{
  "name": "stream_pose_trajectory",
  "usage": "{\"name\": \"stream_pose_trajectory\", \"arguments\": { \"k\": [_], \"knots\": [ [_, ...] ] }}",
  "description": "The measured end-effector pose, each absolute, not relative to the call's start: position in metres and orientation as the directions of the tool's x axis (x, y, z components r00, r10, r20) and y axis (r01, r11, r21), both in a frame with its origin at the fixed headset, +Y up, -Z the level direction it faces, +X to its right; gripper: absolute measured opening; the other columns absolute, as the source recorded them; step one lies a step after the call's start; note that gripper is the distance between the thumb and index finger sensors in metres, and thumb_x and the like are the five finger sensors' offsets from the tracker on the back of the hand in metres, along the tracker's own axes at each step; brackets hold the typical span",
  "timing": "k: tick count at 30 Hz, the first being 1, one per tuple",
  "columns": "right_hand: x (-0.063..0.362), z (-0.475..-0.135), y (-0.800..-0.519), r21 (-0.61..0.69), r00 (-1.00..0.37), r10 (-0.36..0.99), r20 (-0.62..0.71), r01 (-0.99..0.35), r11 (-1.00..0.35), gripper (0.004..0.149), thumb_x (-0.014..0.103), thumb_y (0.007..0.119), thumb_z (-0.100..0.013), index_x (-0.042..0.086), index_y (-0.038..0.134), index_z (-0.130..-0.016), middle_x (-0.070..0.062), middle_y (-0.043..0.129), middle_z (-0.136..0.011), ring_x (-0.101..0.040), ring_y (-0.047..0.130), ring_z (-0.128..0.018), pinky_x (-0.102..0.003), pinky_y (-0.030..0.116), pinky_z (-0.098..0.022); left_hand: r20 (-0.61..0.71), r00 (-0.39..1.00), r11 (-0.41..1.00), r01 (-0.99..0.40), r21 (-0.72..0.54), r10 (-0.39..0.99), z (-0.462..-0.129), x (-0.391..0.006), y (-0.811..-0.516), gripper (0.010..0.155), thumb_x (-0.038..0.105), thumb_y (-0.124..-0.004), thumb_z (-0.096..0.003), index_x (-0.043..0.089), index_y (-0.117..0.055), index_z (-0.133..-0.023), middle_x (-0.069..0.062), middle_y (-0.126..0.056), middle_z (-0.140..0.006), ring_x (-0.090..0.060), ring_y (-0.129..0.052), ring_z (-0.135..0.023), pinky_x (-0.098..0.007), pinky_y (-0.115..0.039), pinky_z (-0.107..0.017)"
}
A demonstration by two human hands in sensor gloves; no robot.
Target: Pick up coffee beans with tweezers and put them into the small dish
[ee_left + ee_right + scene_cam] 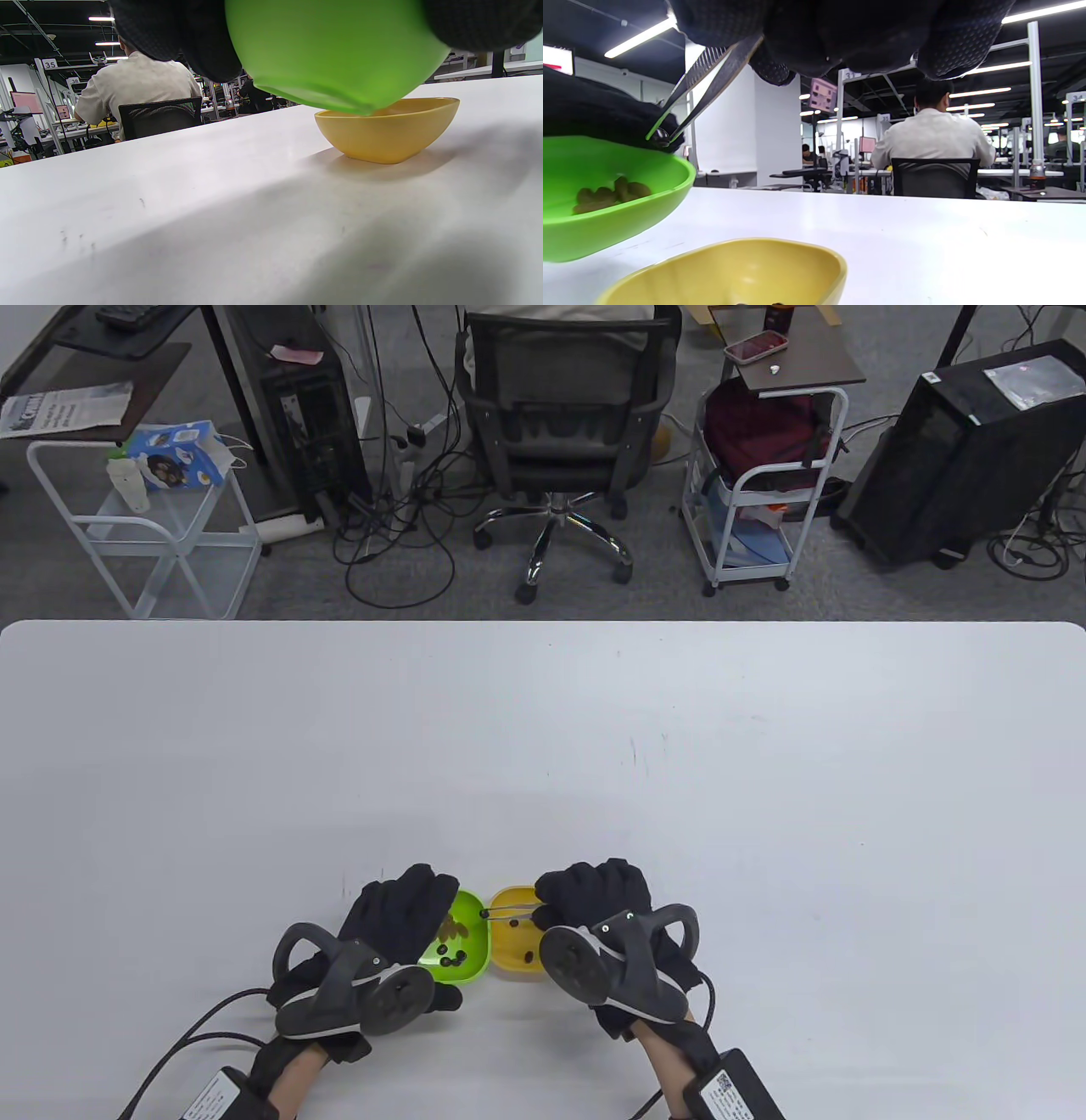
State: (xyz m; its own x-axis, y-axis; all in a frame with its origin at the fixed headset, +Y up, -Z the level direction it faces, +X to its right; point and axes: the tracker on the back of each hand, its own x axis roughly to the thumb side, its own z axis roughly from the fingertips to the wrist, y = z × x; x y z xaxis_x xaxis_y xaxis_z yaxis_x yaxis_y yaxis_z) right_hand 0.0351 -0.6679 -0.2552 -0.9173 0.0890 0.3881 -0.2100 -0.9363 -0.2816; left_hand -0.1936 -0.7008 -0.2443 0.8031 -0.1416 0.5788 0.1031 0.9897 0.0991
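Observation:
A green dish [462, 946] with several coffee beans [452, 957] is tilted and lifted off the table by my left hand [399, 912], which grips its left side. It also shows in the left wrist view [335, 51] and the right wrist view [594, 207]. A yellow dish [513, 946] stands right beside it, with a few beans inside. It also shows in the left wrist view [388, 129]. My right hand [594, 899] grips metal tweezers [509, 910]. Their tips pinch one dark bean [661, 136] over the green dish's rim.
The white table [679, 746] stretches far ahead and to both sides. An office chair [560, 432] and carts stand beyond its far edge.

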Motion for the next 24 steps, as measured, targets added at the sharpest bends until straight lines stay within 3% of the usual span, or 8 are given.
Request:
{"name": "stream_pose_trajectory", "arguments": {
  "k": [14, 24],
  "knots": [
    [0.053, -0.262, -0.673, -0.25, -0.923, 0.168, 0.345, -0.263, -0.932, 0.045, 0.039, 0.067, -0.043, 0.02, 0.077, -0.082, 0.004, 0.087, -0.061, -0.019, 0.091, -0.043, -0.058, 0.071, -0.069, 0.58, 0.802, 0.989, 0.109, 0.1, -0.147, -0.244, -0.194, -0.701, 0.111, 0.071, -0.071, -0.0333, 0.003, -0.049, -0.118, -0.031, -0.061, -0.12, -0.043, -0.086, -0.099, -0.062, -0.072, -0.075],
    [0.037, -0.253, -0.673, -0.276, -0.902, 0.107, 0.418, -0.238, -0.931, 0.045, 0.04, 0.067, -0.043, 0.021, 0.077, -0.082, 0.004, 0.087, -0.061, -0.018, 0.091, -0.043, -0.058, 0.072, -0.068, 0.578, 0.803, 0.989, 0.104, 0.104, -0.145, -0.244, -0.195, -0.7, 0.111, 0.071, -0.071, -0.0332, 0.003, -0.049, -0.118, -0.031, -0.061, -0.12, -0.043, -0.086, -0.099, -0.063, -0.072, -0.075]
  ]
}}
